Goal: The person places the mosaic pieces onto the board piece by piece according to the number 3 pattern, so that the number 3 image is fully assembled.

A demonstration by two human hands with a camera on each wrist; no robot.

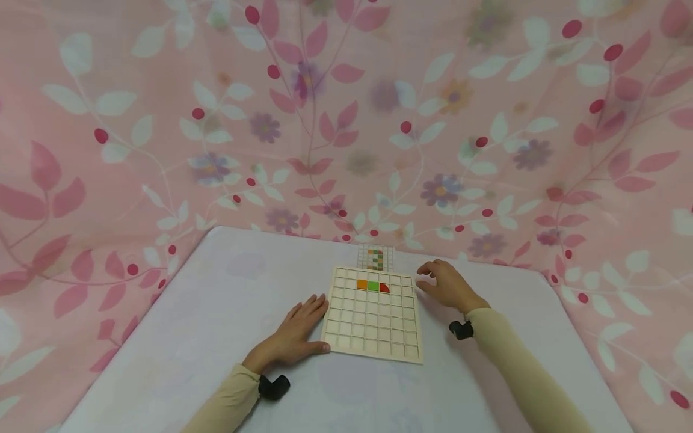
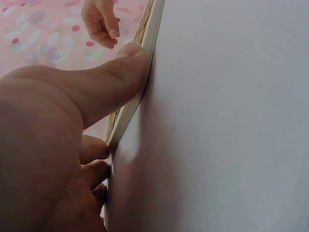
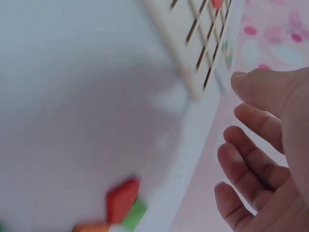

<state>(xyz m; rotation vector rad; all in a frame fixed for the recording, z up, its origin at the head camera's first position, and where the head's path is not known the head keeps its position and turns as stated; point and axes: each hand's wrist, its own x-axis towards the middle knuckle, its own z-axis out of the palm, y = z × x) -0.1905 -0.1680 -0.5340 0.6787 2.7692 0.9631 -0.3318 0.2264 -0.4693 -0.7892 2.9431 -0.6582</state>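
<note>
A pale wooden grid board (image 1: 373, 328) lies on the white table. In its upper rows sit an orange square tile (image 1: 361, 284), a green square tile (image 1: 373, 286) and a red tile (image 1: 384, 288) with a rounded corner, side by side. My left hand (image 1: 295, 331) rests at the board's left side, its fairly straight fingers along the edge and the thumb (image 2: 113, 79) against the near-left corner. Beside the board's far right corner, my right hand (image 1: 446, 285) hovers with loosely bent fingers (image 3: 241, 164), holding nothing and apart from the board.
Behind the board lies a small card (image 1: 375, 258) printed with a coloured grid pattern. The right wrist view shows loose pieces on the table: a red one (image 3: 121, 200), a green one (image 3: 134, 214) and an orange one (image 3: 91, 227). A pink floral curtain (image 1: 346, 120) hangs behind.
</note>
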